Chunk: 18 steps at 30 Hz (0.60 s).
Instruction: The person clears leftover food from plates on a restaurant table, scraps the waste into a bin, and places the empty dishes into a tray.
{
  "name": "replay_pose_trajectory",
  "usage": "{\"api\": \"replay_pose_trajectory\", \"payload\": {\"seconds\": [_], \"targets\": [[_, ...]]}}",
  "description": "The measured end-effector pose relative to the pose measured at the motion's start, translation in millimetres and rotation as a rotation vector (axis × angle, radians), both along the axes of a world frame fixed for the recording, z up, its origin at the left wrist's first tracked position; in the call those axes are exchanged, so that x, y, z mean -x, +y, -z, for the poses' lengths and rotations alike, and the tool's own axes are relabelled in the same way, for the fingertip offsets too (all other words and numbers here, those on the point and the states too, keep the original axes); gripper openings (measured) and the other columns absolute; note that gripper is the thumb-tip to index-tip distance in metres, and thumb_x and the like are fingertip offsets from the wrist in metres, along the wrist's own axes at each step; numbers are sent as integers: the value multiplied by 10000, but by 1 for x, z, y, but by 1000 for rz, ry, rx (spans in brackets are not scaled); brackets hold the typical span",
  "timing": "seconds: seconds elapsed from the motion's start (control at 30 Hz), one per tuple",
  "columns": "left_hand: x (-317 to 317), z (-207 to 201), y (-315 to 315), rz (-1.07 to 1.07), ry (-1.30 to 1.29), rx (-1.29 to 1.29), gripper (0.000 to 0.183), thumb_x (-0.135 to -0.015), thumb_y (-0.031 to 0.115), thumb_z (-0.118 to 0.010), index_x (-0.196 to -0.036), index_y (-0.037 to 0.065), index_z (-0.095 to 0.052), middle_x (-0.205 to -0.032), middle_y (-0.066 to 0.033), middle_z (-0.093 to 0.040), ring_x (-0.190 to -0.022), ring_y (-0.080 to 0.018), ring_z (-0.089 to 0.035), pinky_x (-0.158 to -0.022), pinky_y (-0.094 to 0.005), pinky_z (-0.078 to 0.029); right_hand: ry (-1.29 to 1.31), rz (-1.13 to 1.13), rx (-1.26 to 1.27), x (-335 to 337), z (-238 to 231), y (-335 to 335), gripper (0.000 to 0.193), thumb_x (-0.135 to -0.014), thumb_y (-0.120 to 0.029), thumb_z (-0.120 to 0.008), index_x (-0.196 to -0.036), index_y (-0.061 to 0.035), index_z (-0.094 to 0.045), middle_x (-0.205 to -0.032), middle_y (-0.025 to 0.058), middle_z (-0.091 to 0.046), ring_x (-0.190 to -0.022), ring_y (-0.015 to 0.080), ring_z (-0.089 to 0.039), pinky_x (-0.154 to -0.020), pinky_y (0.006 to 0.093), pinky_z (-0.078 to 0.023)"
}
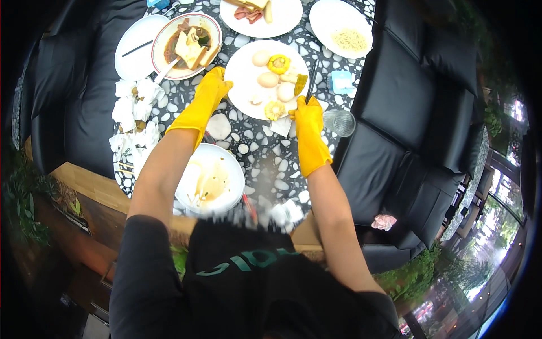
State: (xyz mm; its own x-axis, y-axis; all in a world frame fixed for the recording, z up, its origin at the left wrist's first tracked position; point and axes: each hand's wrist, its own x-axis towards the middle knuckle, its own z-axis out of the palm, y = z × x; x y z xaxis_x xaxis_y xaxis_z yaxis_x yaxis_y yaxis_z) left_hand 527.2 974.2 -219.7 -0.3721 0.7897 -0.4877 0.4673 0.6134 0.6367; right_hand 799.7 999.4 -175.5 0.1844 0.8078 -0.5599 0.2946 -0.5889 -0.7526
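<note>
Our fingers, in yellow rubber gloves, close on opposite rims of the white plate (248,68) of eggs and corn: left hand (212,85) at its near-left edge, right hand (307,113) pinching the near-right edge, so it stays level. It rests mid-tabletop (265,164). A soup bowl (186,45), an empty dirty plate (212,178), crumpled napkins (132,107) and an upturned glass (340,122) crowd around it.

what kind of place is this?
Likely a restaurant dining booth: a terrazzo table crowded with used plates, black padded bench seats on both sides, and yellow-gloved hands at the plate of eggs and corn.
</note>
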Motion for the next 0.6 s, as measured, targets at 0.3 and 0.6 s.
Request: {"api": "replay_pose_trajectory", "payload": {"seconds": [0.3,0.6], "targets": [[-15,-64,-64,-178,-452,-50,368,-809,9,-669,-1152,-25,-539,-992,-123,-655,-848,-214,-663,-686,-320,-570,-58,-176,74,-15,-31,-17,236,-980,-244,-565,-1095,-41,-597,-810,85,-677,-624,167,-659,-587,281,-490],[-48,-152,-159,-460,-1054,-335,555,-841,19,-597,-1356,3,-393,-1287,-165,-573,-1125,-264,-634,-957,-419,-543,25,-403,10,-27,-108,-51,211,-980,-264,-584,-1040,-62,-596,-762,47,-665,-639,134,-631,-632,258,-475]]}}
